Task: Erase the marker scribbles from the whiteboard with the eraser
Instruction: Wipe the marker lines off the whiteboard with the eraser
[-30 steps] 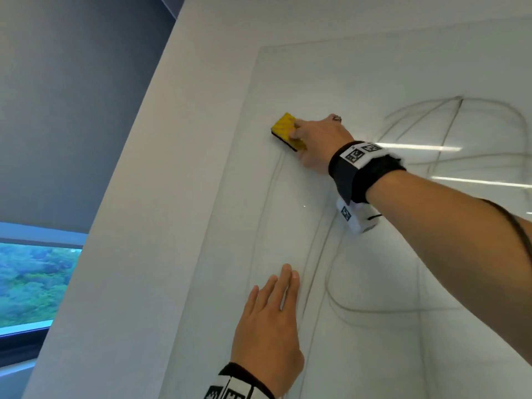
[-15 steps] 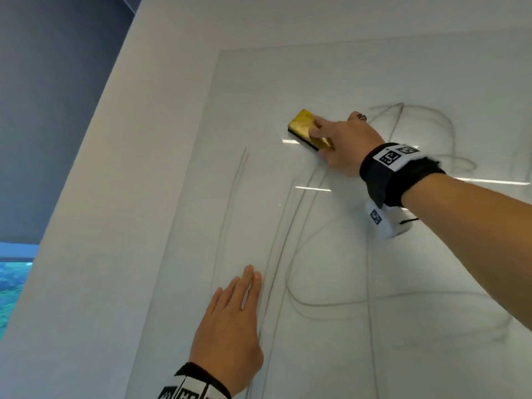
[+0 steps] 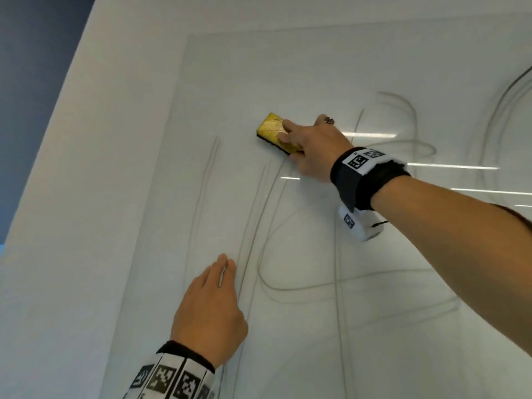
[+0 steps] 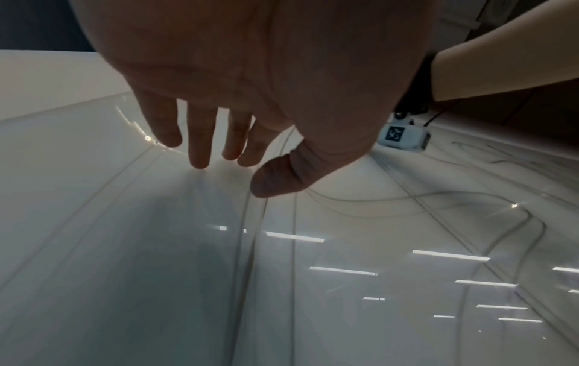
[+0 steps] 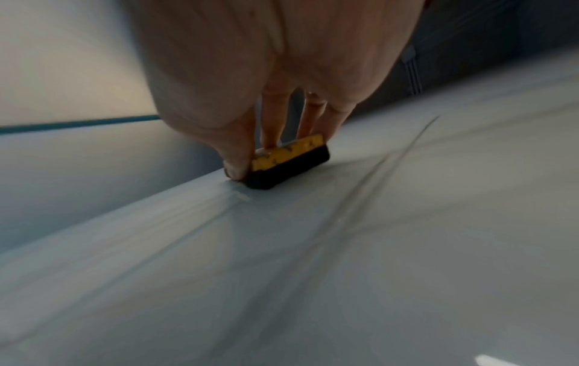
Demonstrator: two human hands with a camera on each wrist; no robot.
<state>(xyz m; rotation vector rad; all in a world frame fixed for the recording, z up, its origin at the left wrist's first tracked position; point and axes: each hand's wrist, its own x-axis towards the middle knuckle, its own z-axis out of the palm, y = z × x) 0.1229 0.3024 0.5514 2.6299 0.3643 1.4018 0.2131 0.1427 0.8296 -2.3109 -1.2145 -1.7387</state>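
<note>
A glossy whiteboard [image 3: 316, 67] on the wall carries thin grey marker scribbles [image 3: 273, 283], long strokes and loops. My right hand [image 3: 311, 145] grips a yellow eraser [image 3: 273, 131] with a black felt base and presses it flat on the board near the upper left. In the right wrist view the thumb and fingers pinch the eraser [image 5: 291, 161] by its sides. My left hand [image 3: 210, 306] lies lower on the board with straight fingers [image 4: 200, 148] resting on the surface, holding nothing.
A white wall [image 3: 86, 197] frames the whiteboard on the left, with a dark blue wall [image 3: 28, 67] beyond it. More scribbles [image 3: 503, 110] curve at the board's upper right. Ceiling lights reflect as bright bars [image 4: 451, 255] on the glass.
The right hand has slid the eraser rightward from the board's left edge across the tops of the strokes. The left hand stays flat on the board.
</note>
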